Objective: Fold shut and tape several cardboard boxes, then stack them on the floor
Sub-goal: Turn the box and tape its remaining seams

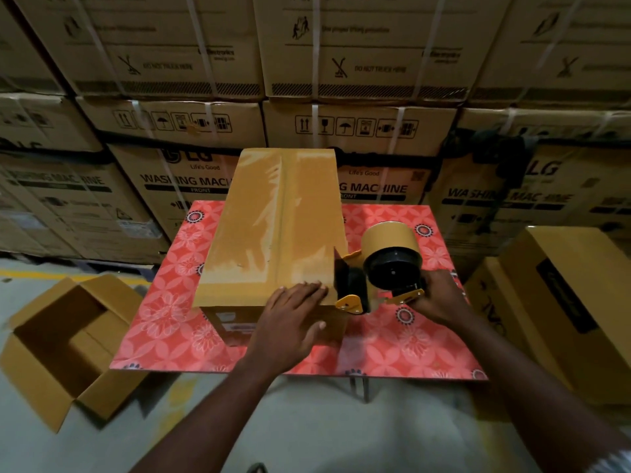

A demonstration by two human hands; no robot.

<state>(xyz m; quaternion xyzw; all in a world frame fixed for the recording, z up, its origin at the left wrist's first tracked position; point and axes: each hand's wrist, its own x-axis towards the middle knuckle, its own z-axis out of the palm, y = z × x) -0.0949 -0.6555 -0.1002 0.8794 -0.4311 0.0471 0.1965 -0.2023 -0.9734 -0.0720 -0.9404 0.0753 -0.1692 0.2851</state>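
A long closed cardboard box (273, 227) lies on the small table with the red floral cover (392, 339); shiny brown tape runs along its top. My left hand (290, 319) rests on the box's near right corner, fingers flat on the top and thumb down the front face. My right hand (440, 298) grips the handle of a yellow and black tape dispenser (379, 271) with a brown tape roll. The dispenser's head sits against the box's near right edge, just beside my left fingers.
An open empty cardboard box (65, 339) sits on the floor at the left. Closed boxes (573, 302) stand on the floor at the right. A wall of stacked washing machine cartons (341, 80) fills the background behind the table. Grey floor lies in front.
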